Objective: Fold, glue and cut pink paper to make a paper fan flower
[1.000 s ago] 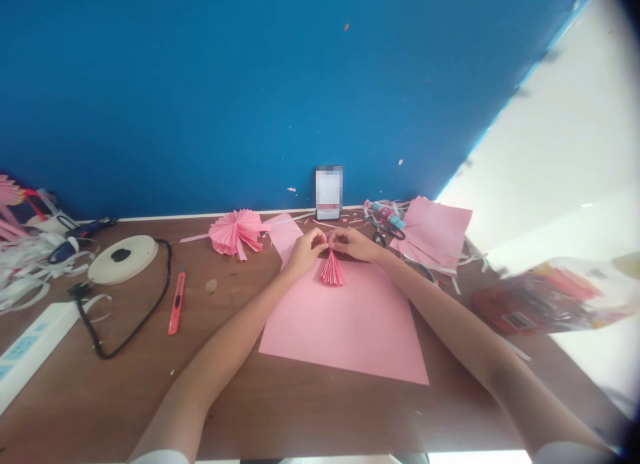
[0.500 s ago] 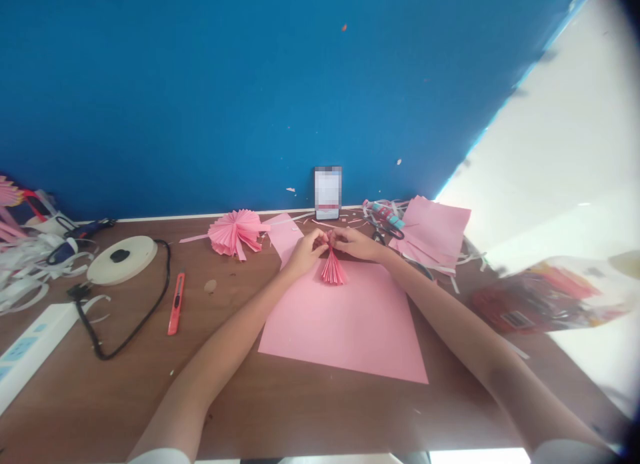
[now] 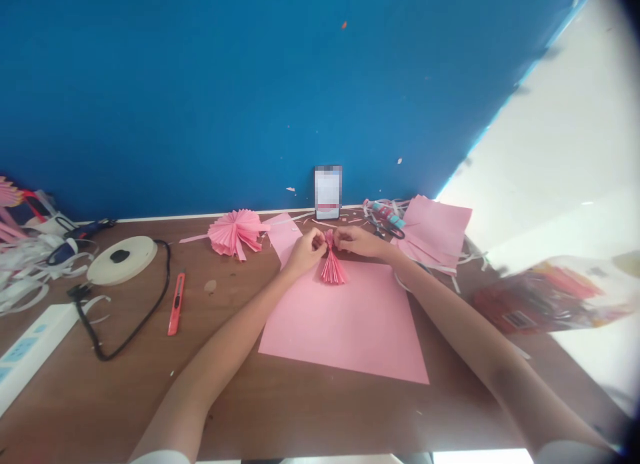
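A pleated pink paper fan (image 3: 333,271) stands out over a large pink paper sheet (image 3: 345,324). It is gathered into a narrow waist near its top and spreads above and below. To the left of that waist, my left hand (image 3: 308,251) is closed in a pinch. On the other side, my right hand (image 3: 357,241) pinches too, its fingertips close to the folds. Whatever lies between the fingers of either hand is too small to make out.
Left of my hands lie a pink paper rosette (image 3: 235,232), a red utility knife (image 3: 176,305) and a corded white disc (image 3: 123,259). A phone (image 3: 328,192) leans on the blue wall. Pink sheets (image 3: 436,231) and scissors (image 3: 396,231) are at right, beyond them a plastic bag (image 3: 537,301).
My hands have drawn apart from the fan's top, the right one moving slightly rightward. The narrow waist and upper folds now show between them.
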{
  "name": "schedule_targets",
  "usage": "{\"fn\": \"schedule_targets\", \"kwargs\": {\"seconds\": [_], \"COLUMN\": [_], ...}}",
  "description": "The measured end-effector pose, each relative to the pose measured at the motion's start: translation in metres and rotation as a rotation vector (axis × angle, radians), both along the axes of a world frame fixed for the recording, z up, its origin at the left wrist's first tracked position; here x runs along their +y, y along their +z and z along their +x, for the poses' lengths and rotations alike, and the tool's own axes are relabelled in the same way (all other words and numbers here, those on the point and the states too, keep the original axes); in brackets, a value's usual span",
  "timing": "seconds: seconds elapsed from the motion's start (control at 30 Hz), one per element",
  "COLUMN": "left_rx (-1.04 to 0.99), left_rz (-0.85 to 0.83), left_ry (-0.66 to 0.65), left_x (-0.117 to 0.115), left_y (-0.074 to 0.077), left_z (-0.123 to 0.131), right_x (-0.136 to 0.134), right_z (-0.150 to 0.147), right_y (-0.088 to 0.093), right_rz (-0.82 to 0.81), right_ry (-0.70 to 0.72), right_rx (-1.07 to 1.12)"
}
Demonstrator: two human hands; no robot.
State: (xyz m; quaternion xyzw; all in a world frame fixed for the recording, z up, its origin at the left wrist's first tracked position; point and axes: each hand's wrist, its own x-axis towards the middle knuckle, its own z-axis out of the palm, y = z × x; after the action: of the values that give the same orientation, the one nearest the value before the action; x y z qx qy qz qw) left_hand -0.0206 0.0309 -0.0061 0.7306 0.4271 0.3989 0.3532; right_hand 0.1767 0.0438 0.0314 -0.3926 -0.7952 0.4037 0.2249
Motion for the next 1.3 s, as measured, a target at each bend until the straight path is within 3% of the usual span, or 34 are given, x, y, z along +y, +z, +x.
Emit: {"fn": "schedule_targets", "kwargs": {"seconds": [0.13,0.37,0.77,1.13,1.3], "left_rx": [0.086,0.287,0.069,0.18,0.181], "left_rz": [0.021,0.048,-0.129,-0.073,-0.072], "left_ry": [0.045,-0.013,-0.176,-0.097,-0.101], "left_x": [-0.004,-0.013,-0.003,-0.007,-0.007], "left_y": [0.003,0.008,0.012,0.012,0.013], "left_z": [-0.001,0.001,-0.006,-0.004,-0.005], "right_x": [0.001,0.001,0.001,-0.001,0.0], "right_z": [0.001,-0.001,0.0,0.002,0.008], "right_y": [-0.002,-0.005,-0.005,0.0,0.0], "right_rz": [-0.069,-0.052,-0.048,0.028,-0.048], "right_ry": [-0.012,0.019,0.024,0.013,0.065], "right_rx": [0.018,0.055,0.019,-0.133,-0.118]}}
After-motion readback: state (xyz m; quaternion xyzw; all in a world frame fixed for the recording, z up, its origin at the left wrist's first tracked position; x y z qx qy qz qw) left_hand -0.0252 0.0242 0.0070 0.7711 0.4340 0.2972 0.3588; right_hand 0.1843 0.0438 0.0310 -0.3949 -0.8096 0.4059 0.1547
